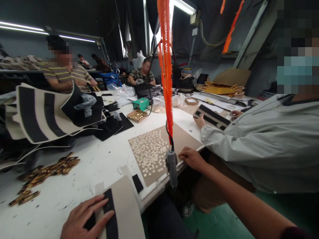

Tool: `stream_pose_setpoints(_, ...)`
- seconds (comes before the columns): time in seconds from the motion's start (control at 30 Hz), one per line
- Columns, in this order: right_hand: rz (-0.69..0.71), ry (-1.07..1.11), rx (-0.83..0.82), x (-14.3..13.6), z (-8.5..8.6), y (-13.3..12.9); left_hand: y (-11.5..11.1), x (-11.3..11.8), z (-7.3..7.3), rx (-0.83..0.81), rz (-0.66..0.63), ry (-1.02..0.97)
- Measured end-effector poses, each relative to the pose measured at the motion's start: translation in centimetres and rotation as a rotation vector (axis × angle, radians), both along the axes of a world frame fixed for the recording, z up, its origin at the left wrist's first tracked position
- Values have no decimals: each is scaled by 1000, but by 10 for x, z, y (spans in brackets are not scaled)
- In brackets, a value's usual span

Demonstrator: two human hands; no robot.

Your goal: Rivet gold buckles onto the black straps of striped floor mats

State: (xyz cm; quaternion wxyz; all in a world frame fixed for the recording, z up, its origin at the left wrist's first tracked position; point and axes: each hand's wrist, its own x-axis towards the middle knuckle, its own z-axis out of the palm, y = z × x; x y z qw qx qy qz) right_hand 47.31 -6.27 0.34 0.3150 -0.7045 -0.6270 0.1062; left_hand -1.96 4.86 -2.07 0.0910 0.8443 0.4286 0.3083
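Note:
At the bottom, my left hand [86,217] lies with spread fingers on a beige panel [127,205] that has a black stripe [111,212]. My right hand [193,158] reaches to the table's front edge with its fingers curled together at the rim of a brown board [184,137]. What those fingers hold, if anything, is too small to tell. Many small pale rings [149,149] lie scattered on that board. Just left of my right hand, a grey cylindrical tool [172,169] hangs from an orange-wrapped cord [165,66], partly covering the board.
Gold-brown metal strips [50,172] lie at left, below stacked striped panels [45,113]. A box of brass pieces [137,115] stands by a green box [141,104]. A co-worker in a grey jacket [249,139] holds a striped panel [211,116] at right; others sit behind.

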Motion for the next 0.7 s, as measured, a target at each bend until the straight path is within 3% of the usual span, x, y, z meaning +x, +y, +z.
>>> stream_pose_setpoints(0.2,103,-16,-27,-4,-1,-21,-11,2,8,-41,18,10)
stream_pose_setpoints(0.47,243,-56,-182,0,23,-20,-22,4,15,-84,3,-32)
stream_pose_setpoints(0.7,244,-118,-302,1,29,-17,-27,6,18,-105,20,-75)
